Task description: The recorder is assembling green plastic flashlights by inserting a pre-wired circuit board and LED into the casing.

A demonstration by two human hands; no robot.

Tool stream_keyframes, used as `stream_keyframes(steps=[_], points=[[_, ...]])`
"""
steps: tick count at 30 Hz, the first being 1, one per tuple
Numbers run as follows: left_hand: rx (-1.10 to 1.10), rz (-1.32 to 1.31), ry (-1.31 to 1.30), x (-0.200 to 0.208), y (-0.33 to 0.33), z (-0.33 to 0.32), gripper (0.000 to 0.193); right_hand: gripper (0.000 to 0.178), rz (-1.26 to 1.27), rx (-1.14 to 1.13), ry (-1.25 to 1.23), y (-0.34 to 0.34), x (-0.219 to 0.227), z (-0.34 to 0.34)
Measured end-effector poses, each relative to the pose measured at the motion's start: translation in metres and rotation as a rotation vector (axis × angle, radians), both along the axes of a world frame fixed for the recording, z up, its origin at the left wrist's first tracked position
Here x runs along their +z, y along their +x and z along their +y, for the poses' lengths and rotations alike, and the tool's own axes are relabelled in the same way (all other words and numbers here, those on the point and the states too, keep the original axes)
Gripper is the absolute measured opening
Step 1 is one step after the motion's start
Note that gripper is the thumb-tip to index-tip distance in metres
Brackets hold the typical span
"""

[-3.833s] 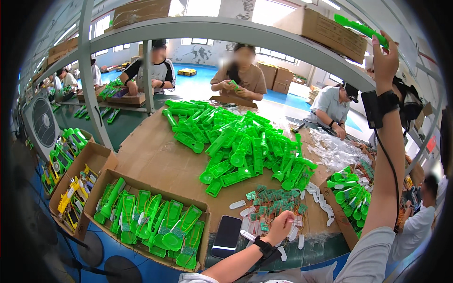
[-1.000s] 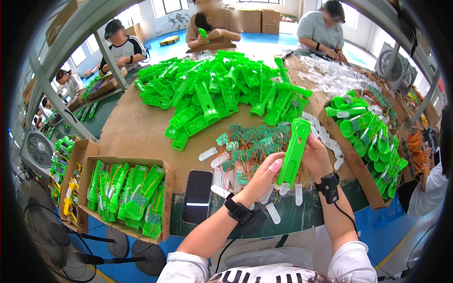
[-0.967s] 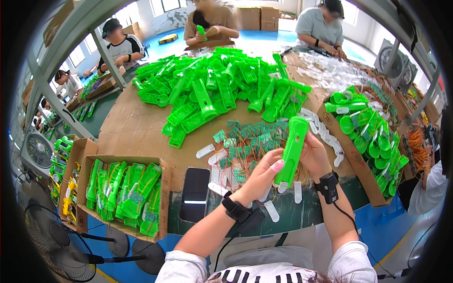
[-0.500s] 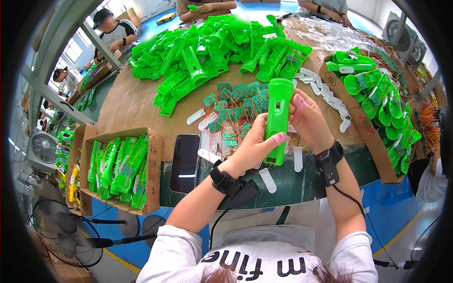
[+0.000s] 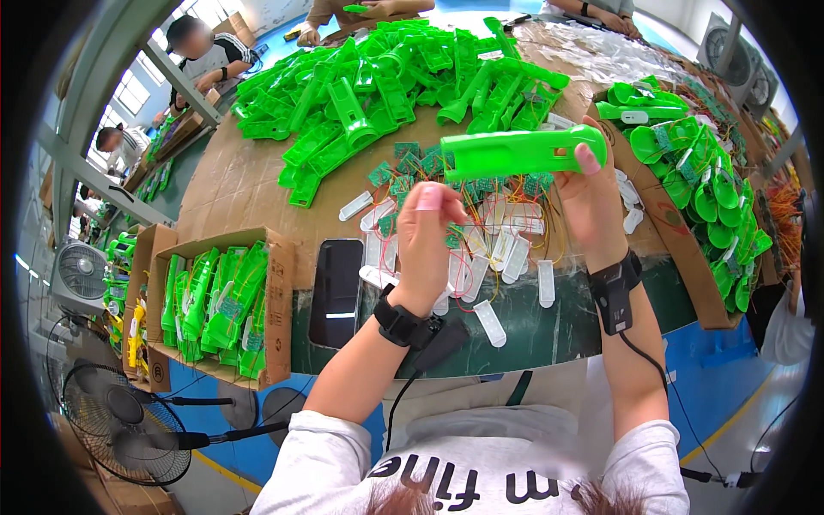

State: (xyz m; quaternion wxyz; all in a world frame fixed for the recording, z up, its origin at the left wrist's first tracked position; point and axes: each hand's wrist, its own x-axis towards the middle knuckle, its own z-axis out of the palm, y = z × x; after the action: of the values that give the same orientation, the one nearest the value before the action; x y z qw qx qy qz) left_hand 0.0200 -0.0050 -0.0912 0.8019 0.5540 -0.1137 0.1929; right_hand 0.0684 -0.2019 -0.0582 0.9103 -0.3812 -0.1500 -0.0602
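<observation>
A green plastic flashlight casing (image 5: 515, 154) lies sideways in the air above the table, its wide round end to the right. My right hand (image 5: 592, 202) is closed around that wide end, with the thumb on the front near a small square opening. Just below the casing's left end, my left hand (image 5: 427, 245) is apart from it, fingers curled in and thumb up. Whatever the left fingers may hold is hidden. Beneath both hands lie small green circuit boards (image 5: 403, 184) with red and yellow wires, and several white plastic strips (image 5: 489, 324).
A large heap of green casings (image 5: 352, 112) covers the table's far side. Cardboard boxes of wired green parts stand left (image 5: 279, 318) and right (image 5: 661, 223). A black phone (image 5: 336, 292) lies by the left box. Co-workers sit beyond; a fan (image 5: 124, 421) stands lower left.
The casing has turned from upright to sideways and risen a little in my right hand. My left hand has let go of it and moved left.
</observation>
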Motion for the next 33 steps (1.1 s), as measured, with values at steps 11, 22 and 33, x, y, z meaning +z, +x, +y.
stream_keyframes(steps=[11,22,33], points=[[-0.533,0.346,-0.419,0.012,-0.007,-0.016,0.038,0.039,-0.854,-0.106,-1.028,-0.02,-0.012,0.031],[-0.406,0.354,-0.575,0.019,-0.006,-0.012,0.039,0.03,-0.16,-0.656,-1.45,-0.006,0.0,-0.062],[-0.583,0.229,-0.647,0.011,-0.003,-0.009,0.043,0.016,0.052,-0.749,-1.841,-0.025,-0.03,-0.11]])
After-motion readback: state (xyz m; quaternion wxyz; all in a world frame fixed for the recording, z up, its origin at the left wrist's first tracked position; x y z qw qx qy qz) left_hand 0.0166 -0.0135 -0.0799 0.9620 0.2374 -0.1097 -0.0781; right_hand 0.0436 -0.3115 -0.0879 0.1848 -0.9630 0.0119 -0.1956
